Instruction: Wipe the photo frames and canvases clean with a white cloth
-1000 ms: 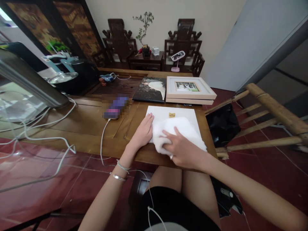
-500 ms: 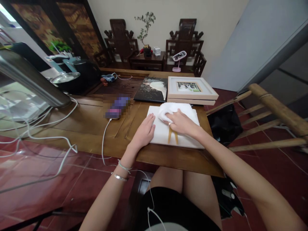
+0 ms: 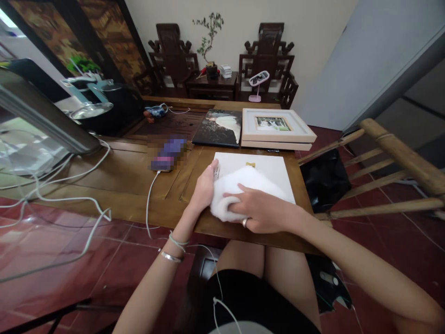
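A white flat board [image 3: 271, 169] with a small gold clip near its far edge lies on the wooden table [image 3: 121, 181] in front of me. My right hand [image 3: 260, 211] presses a bunched white cloth [image 3: 243, 185] onto the near part of the board, fingers curled over it. My left hand [image 3: 204, 185] rests flat along the board's left edge, fingers stretched out and together, holding the board still.
Beyond the board lie a dark photo print [image 3: 219, 127] and a stacked white picture frame [image 3: 276, 127]. A blurred phone [image 3: 167, 153] with a white cable sits to the left. A black bag [image 3: 321, 178] and bamboo rails [image 3: 392, 153] stand at the right.
My right hand has dragged the cloth from the board's far edge back toward me, covering the near part. The left hand has stayed at the left edge.
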`<state>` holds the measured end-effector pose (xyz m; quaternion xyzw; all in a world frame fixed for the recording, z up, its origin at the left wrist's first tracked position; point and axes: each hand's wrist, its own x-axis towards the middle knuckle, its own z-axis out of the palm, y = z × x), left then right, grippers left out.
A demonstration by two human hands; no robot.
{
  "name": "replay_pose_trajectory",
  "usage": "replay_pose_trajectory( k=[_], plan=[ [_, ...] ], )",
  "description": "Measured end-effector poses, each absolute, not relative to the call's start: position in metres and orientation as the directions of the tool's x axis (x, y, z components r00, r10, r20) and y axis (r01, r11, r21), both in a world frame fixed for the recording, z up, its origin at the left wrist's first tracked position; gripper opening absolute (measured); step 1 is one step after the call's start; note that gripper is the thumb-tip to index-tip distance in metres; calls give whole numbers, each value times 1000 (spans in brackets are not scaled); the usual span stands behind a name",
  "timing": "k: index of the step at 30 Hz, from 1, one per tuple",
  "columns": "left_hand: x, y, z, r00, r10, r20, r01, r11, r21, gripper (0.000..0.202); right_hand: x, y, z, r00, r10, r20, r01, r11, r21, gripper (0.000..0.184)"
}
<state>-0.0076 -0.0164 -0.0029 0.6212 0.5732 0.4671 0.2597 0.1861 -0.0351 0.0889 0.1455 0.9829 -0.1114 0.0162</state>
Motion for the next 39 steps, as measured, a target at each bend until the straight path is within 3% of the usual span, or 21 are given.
replay_pose_trajectory(
  k=[4,7,10,20,29,33,39],
  plan=[
    [-3,-21,-1,36,938,346,648,-285,707,53,200,-15,97,-842,514,-163,536,828,-162,21],
    [-3,-20,-4,129,923,362,712,-340,614,48,196,16,94,-748,656,-99,663,733,-149,31],
    [-5,-17,-7,150,914,376,742,-355,569,45,178,46,87,-681,732,-26,720,662,-210,35],
    [-7,-16,-3,125,905,406,752,-353,557,40,121,81,91,-702,712,-31,683,660,-313,34],
    [-7,-11,-10,103,884,456,739,-375,560,34,253,75,90,-477,878,-33,833,439,-337,41],
    [-8,-15,-6,141,897,420,730,-381,567,37,285,30,76,-480,877,8,825,455,-335,39],
    [-11,-21,-1,205,926,317,741,-359,568,49,301,-54,76,-564,808,-170,811,504,-295,27]
  ],
)
